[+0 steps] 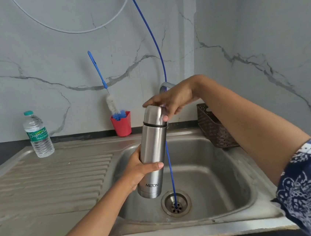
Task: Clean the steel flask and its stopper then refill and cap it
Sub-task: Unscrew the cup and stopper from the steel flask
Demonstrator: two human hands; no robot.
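Steel fills both grips. The right hand [172, 100] sits over the top from above, its fingers [165, 117] curled round the domed steel cap [153, 115]; whether the cap is turning I cannot tell. The left hand [139, 169] is wrapped round the lower body of the tall brushed-steel cylindrical flask [152, 152], thumb lying across the front just above the printed name. The flask hangs in the air, nearly upright with its top leaning slightly towards one o'clock, over the basin of the stainless steel sink [232, 167], touching only the two hands. The stopper does not show; presumably it sits under the cap.

Just beside the flask at three o'clock a thin blue tube [171, 173] drops into the round perforated drain [184, 201], at five o'clock from the flask's base. Further out, at eleven o'clock, a blue-handled bottle brush [112, 103] stands in a red plastic cup [122, 126]; at nine o'clock a clear plastic water bottle [38, 136] stands on the ribbed drainboard; at two o'clock a brown woven basket [211, 129] sits on the sink's edge.

This looks like uncapping. Smooth steel may slip: a slack left grip would let the body spin with the cap or drop into the basin, a freed cap could fall towards the drain, and the flask could snag the tube
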